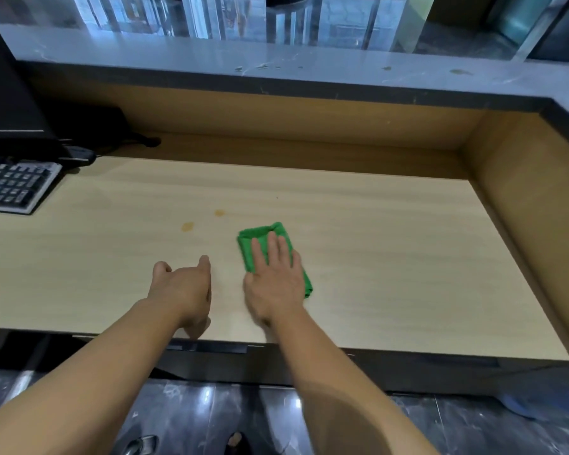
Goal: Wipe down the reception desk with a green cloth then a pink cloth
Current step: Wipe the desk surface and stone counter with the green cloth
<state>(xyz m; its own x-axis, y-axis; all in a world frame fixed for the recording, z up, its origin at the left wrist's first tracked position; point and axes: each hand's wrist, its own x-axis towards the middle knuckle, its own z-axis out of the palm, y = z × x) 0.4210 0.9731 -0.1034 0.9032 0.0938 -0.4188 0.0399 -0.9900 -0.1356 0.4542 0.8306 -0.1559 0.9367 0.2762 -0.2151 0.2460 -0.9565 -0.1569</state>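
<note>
Leftmost, a keyboard (12,185) sits at the desk (391,257) edge. Next, the left hand (183,290) rests empty, fingers loosely curled. Rightward, the right hand (275,277) lies flat, fingers spread, pressing the folded green cloth (255,239) onto the wood.

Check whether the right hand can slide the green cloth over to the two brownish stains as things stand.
Probably yes. The right hand lies flat on the green cloth, and the stains sit up-left across bare desk. The left hand rests nearer, below that path.
</note>
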